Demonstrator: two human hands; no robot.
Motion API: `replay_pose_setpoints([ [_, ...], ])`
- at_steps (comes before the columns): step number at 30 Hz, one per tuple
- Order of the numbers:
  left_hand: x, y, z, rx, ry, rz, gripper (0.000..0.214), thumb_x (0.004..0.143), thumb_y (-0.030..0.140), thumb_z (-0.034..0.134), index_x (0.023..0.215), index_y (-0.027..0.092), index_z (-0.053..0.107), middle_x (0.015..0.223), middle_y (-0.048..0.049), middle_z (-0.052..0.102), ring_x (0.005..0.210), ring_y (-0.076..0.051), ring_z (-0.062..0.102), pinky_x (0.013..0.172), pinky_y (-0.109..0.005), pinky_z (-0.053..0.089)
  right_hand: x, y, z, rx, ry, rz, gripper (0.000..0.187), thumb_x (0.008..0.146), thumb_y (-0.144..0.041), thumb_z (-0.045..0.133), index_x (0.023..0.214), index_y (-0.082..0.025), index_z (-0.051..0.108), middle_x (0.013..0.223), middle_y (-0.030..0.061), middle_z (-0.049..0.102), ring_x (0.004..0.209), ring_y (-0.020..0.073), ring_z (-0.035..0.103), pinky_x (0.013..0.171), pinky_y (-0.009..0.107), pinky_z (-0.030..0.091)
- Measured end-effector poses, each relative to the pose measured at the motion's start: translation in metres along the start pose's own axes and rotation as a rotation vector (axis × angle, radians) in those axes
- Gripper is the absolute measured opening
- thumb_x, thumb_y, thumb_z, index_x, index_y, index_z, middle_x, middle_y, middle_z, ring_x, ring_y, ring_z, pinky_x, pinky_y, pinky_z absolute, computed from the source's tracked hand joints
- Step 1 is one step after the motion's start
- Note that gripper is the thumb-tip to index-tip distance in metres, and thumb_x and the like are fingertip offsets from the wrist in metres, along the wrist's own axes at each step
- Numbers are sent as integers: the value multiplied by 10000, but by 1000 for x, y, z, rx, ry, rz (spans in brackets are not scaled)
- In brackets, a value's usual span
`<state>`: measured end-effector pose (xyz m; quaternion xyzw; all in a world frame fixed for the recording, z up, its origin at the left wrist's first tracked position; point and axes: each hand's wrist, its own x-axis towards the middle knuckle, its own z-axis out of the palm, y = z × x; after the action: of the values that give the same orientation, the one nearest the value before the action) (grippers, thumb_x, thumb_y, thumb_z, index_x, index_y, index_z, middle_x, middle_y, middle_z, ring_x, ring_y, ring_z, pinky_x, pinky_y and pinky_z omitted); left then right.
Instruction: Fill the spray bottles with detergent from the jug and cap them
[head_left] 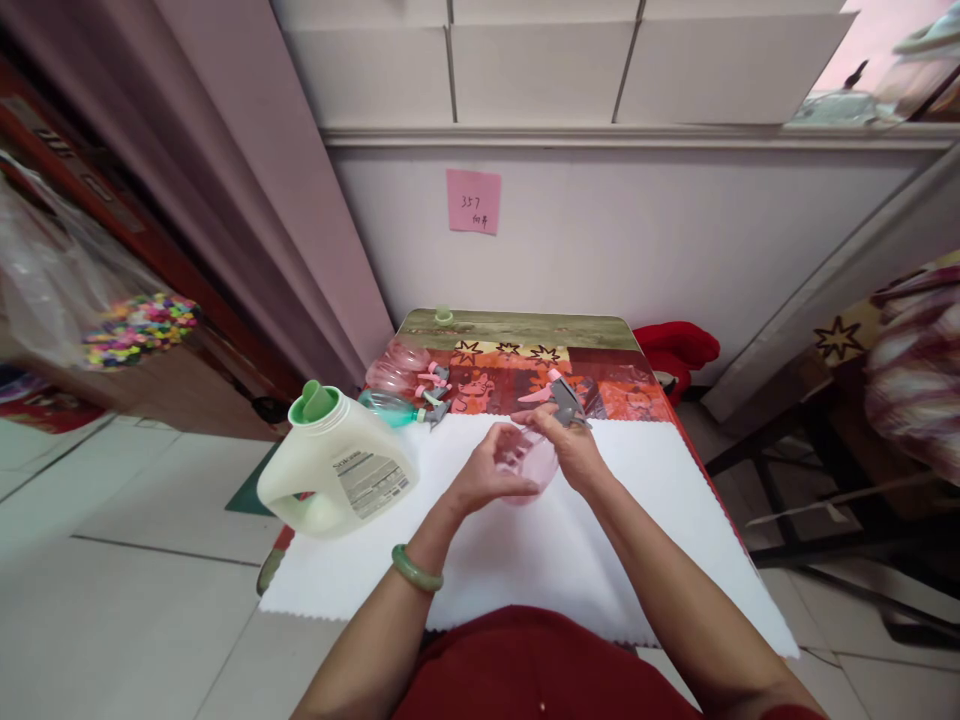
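Both my hands meet over the white cloth (660, 520) on the small table. My left hand (486, 474) wraps round the body of a clear pink spray bottle (536, 462). My right hand (571, 446) grips the bottle's neck just under its grey and pink trigger head (564, 398). A green bangle (417, 568) sits on my left wrist. To the left stands a large white detergent jug (341, 468) with a green cap, its label facing me.
Behind the jug lie a green spray bottle (397, 408) and a pink one (401, 370) on the patterned tablecloth (622, 385). A small green cap (443, 314) rests at the table's far edge. A pink note (473, 200) hangs on the wall. A chair frame stands right.
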<state>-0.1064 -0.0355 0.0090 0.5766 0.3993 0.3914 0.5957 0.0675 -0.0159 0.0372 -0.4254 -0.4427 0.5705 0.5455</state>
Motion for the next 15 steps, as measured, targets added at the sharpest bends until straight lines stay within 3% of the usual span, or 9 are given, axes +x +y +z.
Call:
replay_pose_setpoints([
  [3,-5,-4,-6,-421,-317,-222,800,613,715,800,1196,199,618,1091,-165,725,945,-335,710,842,-485,533,-5,-6,-6,153,-278,107,422,724,-632,808,773,-221,730,961,74,812,915,255,749,900,431,569],
  [5,-9,-12,-5,-578,-495,-377,927,604,893,634,1175,164,645,1018,-197,734,798,-337,713,708,-477,538,-9,-8,-6,207,-414,124,451,703,-663,816,757,-226,716,962,79,812,961,274,752,933,462,559],
  [8,-11,-24,1,-639,-616,-516,1099,539,1028,463,1131,124,665,1027,-246,727,758,-360,710,632,-481,534,-13,-9,-2,225,-468,104,495,668,-704,823,695,-230,681,938,84,812,1008,306,749,963,505,543],
  [9,-10,-27,3,-615,-564,-517,1113,571,1039,401,1132,116,669,1062,-261,721,798,-372,715,651,-496,541,-13,-9,-1,227,-443,97,511,661,-714,821,661,-230,655,918,82,810,1006,312,749,962,511,543],
  [10,-9,-29,4,-550,-439,-483,1093,633,1027,344,1129,111,675,1081,-267,716,834,-377,718,677,-507,547,-12,-8,0,222,-393,88,520,663,-713,819,635,-229,628,897,79,807,998,311,749,958,509,545],
  [13,-3,-32,3,-227,158,-268,931,817,919,251,1070,127,673,1053,-234,714,896,-353,714,756,-508,555,-3,-2,1,137,-92,61,478,709,-650,811,631,-226,605,833,65,794,926,274,744,928,452,553],
  [15,-1,-32,-1,-64,436,-135,805,854,869,323,1086,164,634,1090,-197,700,986,-332,697,856,-509,540,4,5,1,46,176,29,421,734,-602,810,679,-227,629,818,57,791,880,248,734,898,411,550],
])
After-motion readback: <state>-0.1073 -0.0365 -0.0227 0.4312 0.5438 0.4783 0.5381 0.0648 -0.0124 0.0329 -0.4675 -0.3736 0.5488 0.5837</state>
